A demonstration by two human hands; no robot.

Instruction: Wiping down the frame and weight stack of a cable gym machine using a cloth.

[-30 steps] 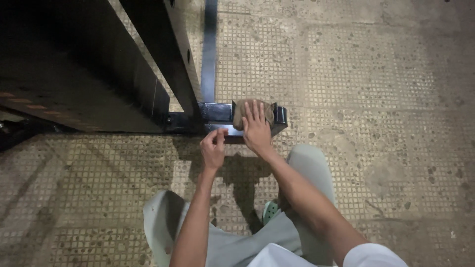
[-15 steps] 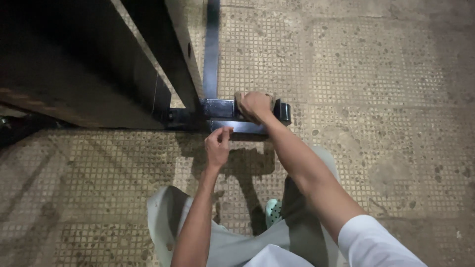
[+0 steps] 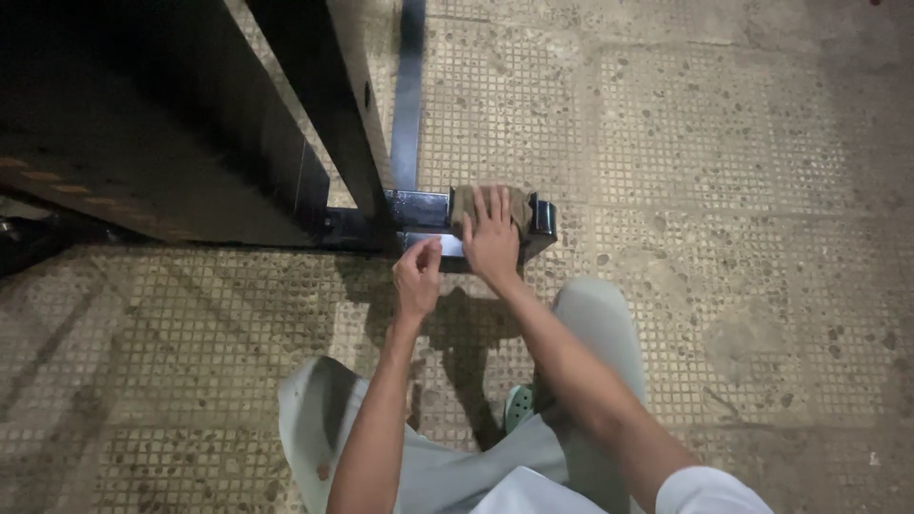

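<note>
My right hand (image 3: 492, 239) lies flat on a brown cloth (image 3: 465, 203), pressing it onto the top of a shiny black metal foot bar (image 3: 419, 211) at floor level. My left hand (image 3: 417, 278) hovers just in front of the bar's near face, fingers loosely curled, with nothing visible in it. The bar sticks out from the base of a tall black frame (image 3: 324, 105). The cloth is mostly hidden under my right hand.
A dark panel (image 3: 143, 133) fills the upper left. A narrow black strip (image 3: 408, 90) runs away from the bar across the tiled floor (image 3: 724, 190). My bent knees in pale trousers (image 3: 590, 324) and a green sandal (image 3: 519, 407) are below.
My right hand with the cloth has slid along the bar top, first toward its far end and then back left. My left hand stayed beside the bar's front.
</note>
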